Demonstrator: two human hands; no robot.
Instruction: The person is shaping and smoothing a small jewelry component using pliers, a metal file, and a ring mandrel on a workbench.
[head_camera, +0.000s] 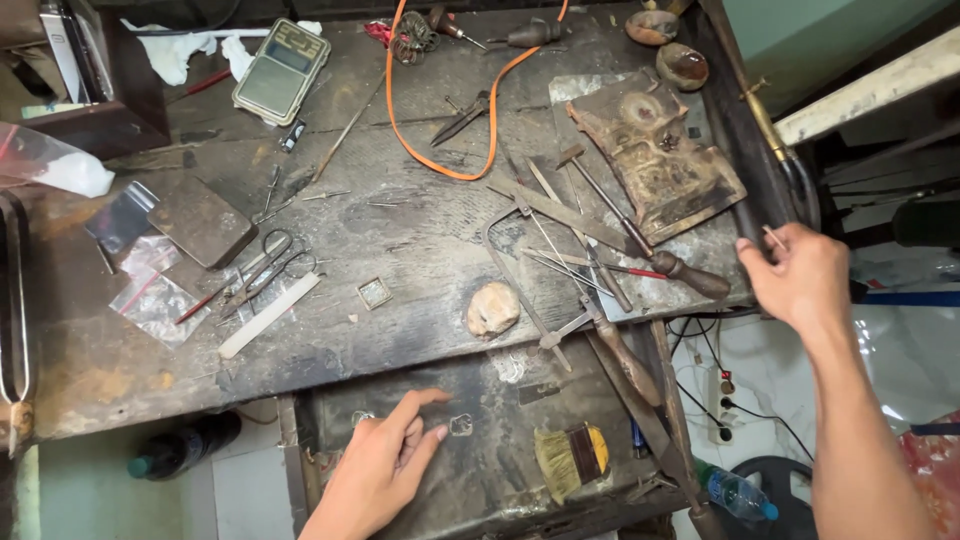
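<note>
Square metal frame (460, 425), a tiny flat piece, lies in the open drawer (500, 490) that juts from under the front edge of the worn wooden surface (420, 240). It is flat on the drawer floor and not lifted. Nothing on it looks worked as far as I can see from here. Going down by size, a rusty block (655, 150) fills the far right corner of the surface, with an orange cable (440, 150) looping down from the far edge beside it. A saw frame (530, 270) lies aslant near the front right edge. A pocket scale (281, 70) sits toward the far left, and a dark flat tin (202, 222) lies near the left edge. All of these lie unheld. In the drawer a short brush (572, 460) rests to the right of the frame, well apart from it. A pale stone lump (493, 308) sits at the front edge of the surface. Scissors (268, 268) lie left of the middle. The left hand (380, 470) reaches into the drawer with its fingers (425, 400) loosely spread. One fingertip is just beside the frame, and nothing is gripped. The right hand (800, 275) is off the right edge of the surface, its fingers pinching a thin pale sliver (773, 236). I judge that piece to be taken up, with the frame still to be picked up.
</note>
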